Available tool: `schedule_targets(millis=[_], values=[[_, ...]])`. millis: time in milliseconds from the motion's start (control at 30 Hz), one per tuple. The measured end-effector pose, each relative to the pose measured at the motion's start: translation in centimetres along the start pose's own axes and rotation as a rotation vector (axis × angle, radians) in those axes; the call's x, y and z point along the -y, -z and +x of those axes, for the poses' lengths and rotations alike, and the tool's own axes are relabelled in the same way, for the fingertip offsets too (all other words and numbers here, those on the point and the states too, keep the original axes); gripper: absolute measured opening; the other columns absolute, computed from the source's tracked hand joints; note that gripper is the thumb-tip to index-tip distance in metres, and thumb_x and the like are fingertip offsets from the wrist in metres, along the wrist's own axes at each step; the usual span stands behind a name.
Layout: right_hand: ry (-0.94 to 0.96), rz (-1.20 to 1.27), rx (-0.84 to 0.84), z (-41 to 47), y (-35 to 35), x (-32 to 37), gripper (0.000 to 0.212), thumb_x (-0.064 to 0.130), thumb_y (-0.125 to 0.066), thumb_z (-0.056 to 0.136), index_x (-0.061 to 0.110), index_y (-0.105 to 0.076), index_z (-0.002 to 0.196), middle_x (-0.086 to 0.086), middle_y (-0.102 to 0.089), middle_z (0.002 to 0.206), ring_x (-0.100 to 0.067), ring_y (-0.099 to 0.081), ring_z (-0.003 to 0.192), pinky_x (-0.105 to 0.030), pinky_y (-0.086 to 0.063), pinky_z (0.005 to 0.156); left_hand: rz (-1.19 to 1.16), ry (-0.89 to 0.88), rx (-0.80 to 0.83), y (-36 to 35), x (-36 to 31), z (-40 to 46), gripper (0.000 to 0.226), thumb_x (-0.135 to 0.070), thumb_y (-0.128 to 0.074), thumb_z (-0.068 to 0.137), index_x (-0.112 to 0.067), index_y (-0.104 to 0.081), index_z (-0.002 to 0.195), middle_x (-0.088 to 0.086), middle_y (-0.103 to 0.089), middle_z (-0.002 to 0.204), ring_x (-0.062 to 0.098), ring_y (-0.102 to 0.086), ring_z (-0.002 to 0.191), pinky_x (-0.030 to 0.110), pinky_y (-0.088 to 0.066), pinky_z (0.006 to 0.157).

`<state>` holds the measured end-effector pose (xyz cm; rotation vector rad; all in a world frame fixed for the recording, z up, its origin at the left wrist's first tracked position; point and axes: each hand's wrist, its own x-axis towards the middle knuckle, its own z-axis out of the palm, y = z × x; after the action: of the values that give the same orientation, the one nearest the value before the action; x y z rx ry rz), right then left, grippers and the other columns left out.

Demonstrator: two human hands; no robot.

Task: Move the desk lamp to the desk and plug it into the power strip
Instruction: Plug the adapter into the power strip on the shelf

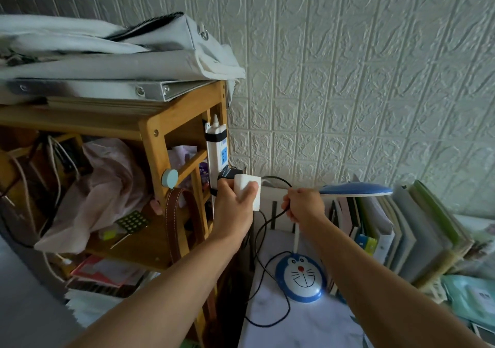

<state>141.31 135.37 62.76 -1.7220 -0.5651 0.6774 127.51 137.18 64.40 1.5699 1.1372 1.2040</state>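
A: Lamp (300, 275) sat near on the desk (308, 323), stem upright, blue head flat pointing right?

B: Yep. Left hand (235, 200) clamped the white adapter (247, 191), prongs aimed up-left toward the vertical power strip (216, 152). Right hand (302, 204) was fisted around the black cord (261, 229).

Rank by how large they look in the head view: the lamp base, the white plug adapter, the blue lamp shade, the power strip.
1. Lamp base and blue lamp shade: too close to separate; the shade is seen edge-on.
2. Power strip, partly hidden.
3. White plug adapter, partly covered by the left hand.
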Motion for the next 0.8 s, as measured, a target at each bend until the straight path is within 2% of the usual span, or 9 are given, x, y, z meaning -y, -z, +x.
schedule_targets(millis=[100, 167, 267, 367, 433, 533, 600, 700, 800], values=[[-0.119, -0.074, 0.086, 0.4, 0.2, -0.1, 0.029, 0.012, -0.049, 0.088, 0.007, -0.056, 0.061, -0.008, -0.059, 0.058, -0.015, -0.05, 0.043, -0.023, -0.038, 0.037, -0.137, 0.116, 0.001, 0.0, -0.5, 0.6, 0.031, -0.035, -0.055, 0.09, -0.015, -0.046, 0.113, -0.008, -0.05, 0.089, 0.003, -0.05, 0.073, 0.021, -0.041, 0.058], [-0.143, -0.167, 0.147, 0.4, 0.2, -0.1, 0.023, 0.015, -0.055, 0.087, 0.006, -0.052, 0.066, -0.007, -0.055, 0.061, -0.014, -0.051, 0.049, -0.022, -0.041, 0.037, -0.23, 0.177, 0.011, 0.1, -0.7, 1.0, 0.032, -0.035, -0.052, 0.092, -0.019, -0.046, 0.118, -0.005, -0.052, 0.098, 0.008, -0.053, 0.08, 0.024, -0.043, 0.063], [-0.022, -0.22, 0.244, 0.4, 0.2, 0.5, 0.019, 0.02, -0.054, 0.09, 0.003, -0.059, 0.085, -0.004, -0.053, 0.07, -0.013, -0.054, 0.058, -0.022, -0.044, 0.049, -0.257, 0.182, 0.01, 0.2, -0.9, 1.5, 0.034, -0.036, -0.048, 0.094, -0.021, -0.046, 0.124, -0.001, -0.051, 0.114, 0.016, -0.052, 0.095, 0.027, -0.042, 0.07], [0.042, 0.001, 0.37, -0.3, 0.2, 2.0, 0.019, 0.019, -0.05, 0.093, 0.006, -0.062, 0.101, -0.004, -0.056, 0.077, -0.01, -0.059, 0.064, -0.022, -0.048, 0.058, -0.311, 0.187, 0.013, 0.1, -1.1, 2.0, 0.02, -0.034, -0.047, 0.095, -0.025, -0.048, 0.113, 0.003, -0.053, 0.119, 0.019, -0.056, 0.097, 0.032, -0.051, 0.072], [0.165, 0.012, 0.444, -1.0, 0.1, 2.9, 0.023, 0.027, -0.053, 0.092, 0.01, -0.064, 0.103, -0.004, -0.063, 0.089, -0.013, -0.06, 0.078, -0.027, -0.05, 0.071, -0.339, 0.206, -0.002, -0.1, -1.3, 2.4, 0.017, -0.033, -0.045, 0.096, -0.026, -0.048, 0.11, 0.006, -0.056, 0.117, 0.023, -0.057, 0.101, 0.041, -0.052, 0.086], [0.259, -0.04, 0.58, -2.2, -0.3, 3.8, 0.025, 0.033, -0.057, 0.089, 0.013, -0.064, 0.102, -0.003, -0.067, 0.094, -0.014, -0.062, 0.086, -0.028, -0.05, 0.076, -0.347, 0.252, -0.024, -0.6, -1.6, 2.7, 0.034, -0.037, -0.041, 0.097, -0.021, -0.048, 0.126, 0.006, -0.058, 0.115, 0.023, -0.058, 0.101, 0.044, -0.049, 0.093], [0.299, -0.097, 0.557, -2.3, -0.8, 4.1, 0.024, 0.031, -0.061, 0.087, 0.012, -0.063, 0.101, -0.002, -0.068, 0.093, -0.014, -0.062, 0.084, -0.025, -0.049, 0.071, -0.388, 0.295, -0.031, -1.1, -1.9, 2.9, 0.041, -0.036, -0.039, 0.097, -0.02, -0.043, 0.134, 0.009, -0.057, 0.122, 0.024, -0.058, 0.105, 0.046, -0.047, 0.098], [0.33, -0.099, 0.485, -1.9, -1.6, 4.2, 0.015, 0.028, -0.064, 0.085, 0.014, -0.06, 0.09, -0.003, -0.065, 0.085, -0.016, -0.06, 0.079, -0.023, -0.047, 0.064, -0.456, 0.349, -0.041, -1.6, -2.2, 3.1, 0.041, -0.034, -0.037, 0.098, -0.017, -0.042, 0.135, 0.004, -0.058, 0.099, 0.016, -0.058, 0.085, 0.04, -0.049, 0.088], [0.346, -0.101, 0.429, -0.9, -2.0, 4.5, 0.017, 0.026, -0.061, 0.087, 0.01, -0.057, 0.09, -0.013, -0.068, 0.09, -0.028, -0.065, 0.081, -0.037, -0.053, 0.069, -0.439, 0.319, -0.044, -1.7, -2.3, 3.3, 0.034, -0.028, -0.038, 0.099, -0.018, -0.048, 0.13, 0.002, -0.058, 0.096, 0.01, -0.054, 0.079, 0.033, -0.051, 0.078]])
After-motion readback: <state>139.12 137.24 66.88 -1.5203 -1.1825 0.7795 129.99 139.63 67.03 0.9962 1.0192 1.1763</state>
